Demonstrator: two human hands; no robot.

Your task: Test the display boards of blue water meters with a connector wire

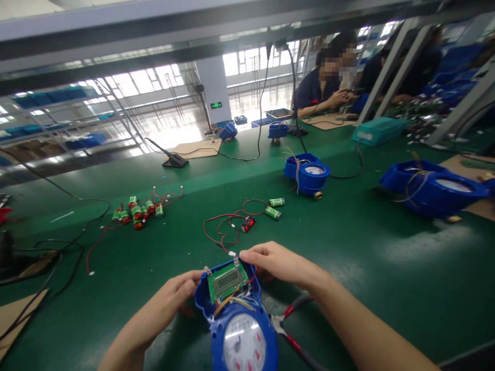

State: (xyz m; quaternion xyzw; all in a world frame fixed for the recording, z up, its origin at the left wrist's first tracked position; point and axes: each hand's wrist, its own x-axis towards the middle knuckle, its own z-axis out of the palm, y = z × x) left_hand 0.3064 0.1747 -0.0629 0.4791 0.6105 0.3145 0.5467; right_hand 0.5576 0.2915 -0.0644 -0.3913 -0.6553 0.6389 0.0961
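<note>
A blue water meter (270, 337) with a round dial (243, 342) lies in front of me. In its open upper housing is a green circuit board (212, 295) whose display (228, 280) shows a row of digits. My left hand (174, 296) holds the housing's left rim, its fingertips partly hidden. At the upper right corner, my right hand (274, 263) grips the housing, thumb close to a white connector (232, 253). Red and black wires run from that connector toward a small module with red lit digits (248, 224). Pliers (284, 322) with red-and-black handles lie beside the meter.
Two green batteries (273, 213) lie beyond the module; a pile of wired batteries (137, 211) sits left. More blue meters (309, 172) stand to the right, near a teal box (379, 131). Cables (81, 247) cross the left side. Co-workers (325, 87) sit at the far right.
</note>
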